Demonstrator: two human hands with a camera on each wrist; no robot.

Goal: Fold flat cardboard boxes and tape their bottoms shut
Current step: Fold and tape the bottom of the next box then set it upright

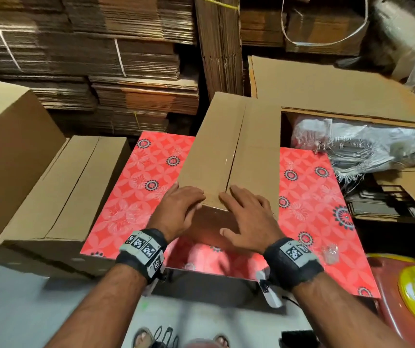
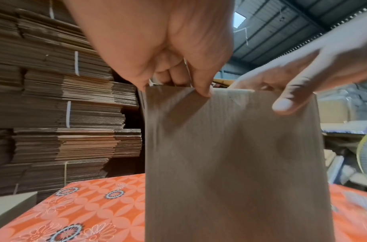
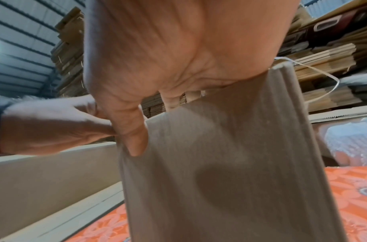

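On the red flower-patterned worktop (image 1: 136, 197), towards its near edge and about midway along it, a folded cardboard box (image 1: 229, 156) is stood with its closed flaps uppermost, a strip of clear tape (image 1: 222, 183) being seen along the centre seam. No brand or readable writing is shown on the box; only black-and-white square code markers are carried on the 2 wristbands (image 1: 143, 249). The worktop is surrounded by strapped stacks of flat cardboard (image 1: 75, 59) behind, 1 assembled box (image 1: 58, 197) touching its left edge, and a bundle of white sacks (image 1: 359, 146) beyond its far right corner; a corrugated metal roof (image 2: 292, 32) is seen overhead. The left hand (image 1: 176, 209) is laid on the box's near top edge, fingers straight and spread over the top, thumb (image 2: 201, 85) pressed on the near face just below the edge. The right hand (image 1: 246, 217) is placed just beside it, fingers flat on the top, thumb (image 3: 135, 139) stretched down the near face. Nothing is pinched by either hand; the flaps are pressed under flat fingers, both forearms being held out over the worktop's near edge.
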